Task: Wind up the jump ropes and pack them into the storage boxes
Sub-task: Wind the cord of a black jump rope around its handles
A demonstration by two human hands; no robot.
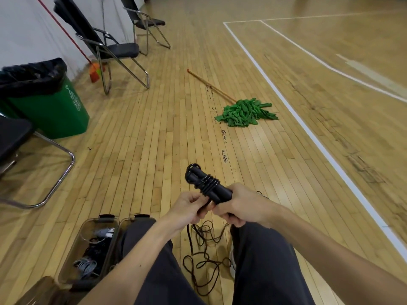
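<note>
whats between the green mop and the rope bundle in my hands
In the head view, only bare wooden floor with a few dark scuff marks lies between the mop and the rope bundle.

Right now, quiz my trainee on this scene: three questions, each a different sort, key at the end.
1. True or false: the black jump rope is fully wound round its handles.
2. Multiple choice: the clear storage box stands A) beside the person's left leg, B) on a chair, C) next to the mop.
3. Fill in: the box already holds wound ropes, some black, some ____.

Key: 1 false, as loose cord lies on the floor between the legs; 2 A; 3 grey.
</note>
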